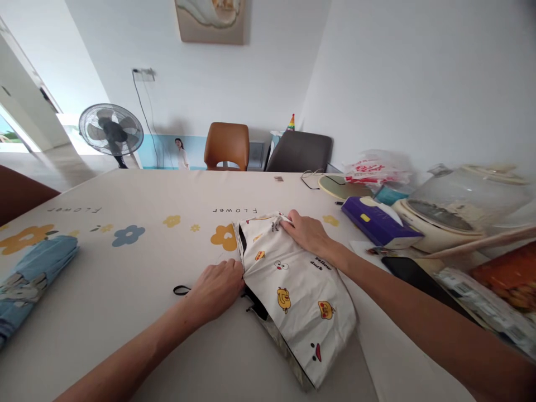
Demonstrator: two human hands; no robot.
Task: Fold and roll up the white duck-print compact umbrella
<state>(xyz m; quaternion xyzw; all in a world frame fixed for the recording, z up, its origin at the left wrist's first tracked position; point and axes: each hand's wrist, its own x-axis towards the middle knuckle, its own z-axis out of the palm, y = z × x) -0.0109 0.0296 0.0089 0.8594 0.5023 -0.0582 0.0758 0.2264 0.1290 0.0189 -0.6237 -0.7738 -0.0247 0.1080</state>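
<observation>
A white folding umbrella (299, 304) printed with yellow ducks lies loosely folded on the table, its black inner side showing along the lower left edge. My left hand (221, 285) is closed around its left end, where the handle is hidden under my fingers. A black wrist strap (182, 290) sticks out to the left of that hand. My right hand (307, 231) pinches a fold of the printed cloth near the top edge.
A blue folded cloth bundle (39, 273) lies at the left. On the right are a purple tissue box (377, 222), a large glass jar (464, 195), a plastic bag (377, 167), a black phone-like slab (419, 282) and eyeglasses (312, 181). Chairs (227, 144) and a fan (111, 131) stand beyond the table.
</observation>
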